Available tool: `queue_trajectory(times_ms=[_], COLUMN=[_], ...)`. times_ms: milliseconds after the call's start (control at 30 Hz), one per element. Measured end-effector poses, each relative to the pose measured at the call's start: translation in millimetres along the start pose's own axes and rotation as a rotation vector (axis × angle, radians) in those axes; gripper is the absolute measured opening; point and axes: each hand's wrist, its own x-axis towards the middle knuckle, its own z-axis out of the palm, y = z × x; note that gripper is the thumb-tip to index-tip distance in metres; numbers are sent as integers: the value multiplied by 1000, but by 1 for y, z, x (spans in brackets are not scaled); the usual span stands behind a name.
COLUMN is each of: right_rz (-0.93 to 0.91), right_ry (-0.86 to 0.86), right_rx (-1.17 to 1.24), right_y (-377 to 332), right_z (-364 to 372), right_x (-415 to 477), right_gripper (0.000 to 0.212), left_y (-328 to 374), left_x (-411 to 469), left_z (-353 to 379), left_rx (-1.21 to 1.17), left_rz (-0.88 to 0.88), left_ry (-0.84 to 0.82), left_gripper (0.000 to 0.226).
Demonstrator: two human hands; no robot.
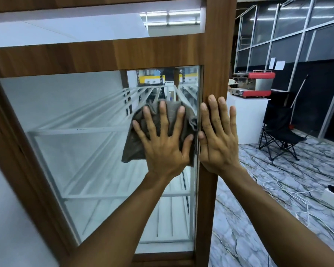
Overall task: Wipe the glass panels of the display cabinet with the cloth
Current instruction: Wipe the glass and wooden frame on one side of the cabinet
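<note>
Wiping step in hand: left hand (pixel 163 139) spread flat, fingers splayed, pressing grey cloth (pixel 143 132) against glass panel (pixel 85 141) near its right edge, upper half. No pinch grip, palm just pins the cloth to the glass. Right hand (pixel 218 135) open too, flat on the wooden frame post (pixel 212 54) just beside the glass, holding nothing, likely bracing. White shelves (pixel 81 130) visible behind the glass. Next move probably a sweep left or down over the uncovered area, keeping palm pressure even so the cloth doesn't slip.
</note>
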Motion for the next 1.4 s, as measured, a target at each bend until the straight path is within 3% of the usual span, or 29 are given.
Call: queue_trajectory(times_ms=[100,267,467,667,900,1067,1233,1300,1400], right_rz=[17,35,25,29,58,104,125,125,146], right_ry=[6,15,2,11,20,42,34,34,51], right_rx=[-18,-2,102,174,93,41,25,21,17], right_y=[-1,-3,-2,-5,-10,-18,-23,-25,-30], right_z=[1,3,1,1,3,5,7,9,13], right_x=[-1,-2,-3,-3,-12,-17,-30,-40,-50], right_gripper=[56,58,54,54,52,50,51,50,54], left_y=[-16,14,-18,20,-21,-4,-5,-22,-27], left_x=[-8,34,-11,31,-43,11,-63,-75,-35], left_z=[1,-6,2,-2,10,-1,17,19,8], left_rx=[25,21,72,51,115,41,58,78,49], left_rz=[88,-161,133,-151,159,-188,120,156,-28], left_ry=[-9,62,-10,43,-30,83,-67,-71,22], left_gripper=[72,70,72,66,75,72,70,72,75])
